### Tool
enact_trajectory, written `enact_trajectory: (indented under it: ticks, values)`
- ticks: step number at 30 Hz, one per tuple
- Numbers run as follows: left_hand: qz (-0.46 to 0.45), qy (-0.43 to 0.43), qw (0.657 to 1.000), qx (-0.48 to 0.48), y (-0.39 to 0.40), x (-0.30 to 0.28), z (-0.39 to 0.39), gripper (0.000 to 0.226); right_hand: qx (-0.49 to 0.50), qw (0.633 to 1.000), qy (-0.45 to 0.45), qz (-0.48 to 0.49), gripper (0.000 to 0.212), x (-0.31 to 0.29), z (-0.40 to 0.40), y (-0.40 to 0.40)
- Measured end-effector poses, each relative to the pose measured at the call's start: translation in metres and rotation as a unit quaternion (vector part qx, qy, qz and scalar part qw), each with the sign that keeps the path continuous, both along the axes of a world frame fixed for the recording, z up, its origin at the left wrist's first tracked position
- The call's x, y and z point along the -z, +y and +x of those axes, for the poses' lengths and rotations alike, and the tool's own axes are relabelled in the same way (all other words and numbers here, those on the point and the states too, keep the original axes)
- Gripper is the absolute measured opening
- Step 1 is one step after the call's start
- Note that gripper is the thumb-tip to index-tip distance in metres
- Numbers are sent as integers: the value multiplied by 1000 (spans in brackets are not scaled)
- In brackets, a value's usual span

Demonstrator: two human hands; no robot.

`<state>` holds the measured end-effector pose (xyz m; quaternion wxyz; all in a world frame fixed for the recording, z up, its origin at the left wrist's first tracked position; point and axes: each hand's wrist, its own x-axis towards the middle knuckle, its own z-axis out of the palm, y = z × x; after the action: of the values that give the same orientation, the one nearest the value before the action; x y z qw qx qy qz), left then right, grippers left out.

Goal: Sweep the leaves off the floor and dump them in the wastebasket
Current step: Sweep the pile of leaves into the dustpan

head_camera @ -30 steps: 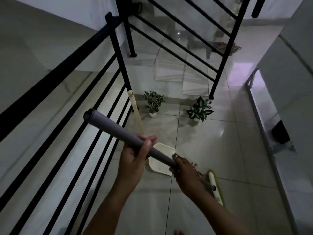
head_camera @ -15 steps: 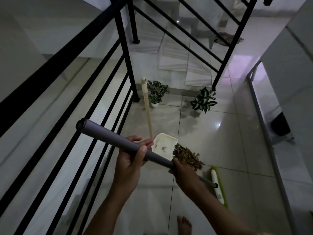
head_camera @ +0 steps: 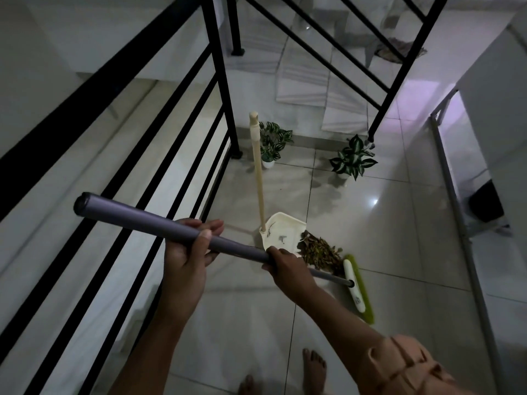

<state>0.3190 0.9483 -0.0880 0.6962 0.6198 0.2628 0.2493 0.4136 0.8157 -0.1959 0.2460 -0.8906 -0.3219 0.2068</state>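
A grey broom handle (head_camera: 137,216) slants across the view, ending in a white and green broom head (head_camera: 358,289) on the tiled floor. My left hand (head_camera: 191,252) grips the handle high up, my right hand (head_camera: 288,266) grips it lower down. A pile of dry brown leaves (head_camera: 320,250) lies between the broom head and the mouth of a cream dustpan (head_camera: 285,230). The dustpan's long cream handle (head_camera: 258,169) stands upright. A few scraps lie inside the pan. No wastebasket can be made out for sure.
A black metal railing (head_camera: 171,155) runs along the left and across the back. Two small potted plants (head_camera: 273,143) (head_camera: 352,158) stand at the landing's far edge. A dark box (head_camera: 486,205) sits at the right wall. My bare feet (head_camera: 313,369) are below.
The broom head has drawn back to the right, uncovering the leaf pile at the dustpan's mouth. The view has tilted down, showing my feet.
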Motion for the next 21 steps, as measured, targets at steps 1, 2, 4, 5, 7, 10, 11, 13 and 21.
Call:
enact_trajectory:
  ticks: [1,2,4,5,7,10,11,13,21]
  values:
    - [4,1,1000,-4,1,-2,-1,20,-2,1000,0,6,26,-1,0,2]
    - [8,1,1000,-6,2,-2,-3,18,-4,1000,1,10,25,-1,-1,4]
    - [20,3,1000,-10,4,-6,-5,13,-11,1000,0,14,25,-3,-1,7]
    - [29,3,999,-13,4,-8,-6,14,-16,1000,-1,16,25,-4,0,9]
    - [33,5,999,-25,4,-11,-8,21,-24,1000,3,15,26,-6,1,12]
    - [20,-2,999,-35,4,-19,-10,23,-43,999,13,10,26,-10,3,19]
    - [19,-4,999,-37,4,-21,-10,24,-52,998,16,11,26,-13,5,20]
    - [22,-14,999,-35,3,-26,-13,25,-70,997,21,12,25,-19,7,22]
    - [55,-54,997,-11,-8,-25,-35,40,-124,992,18,-1,24,-35,3,3]
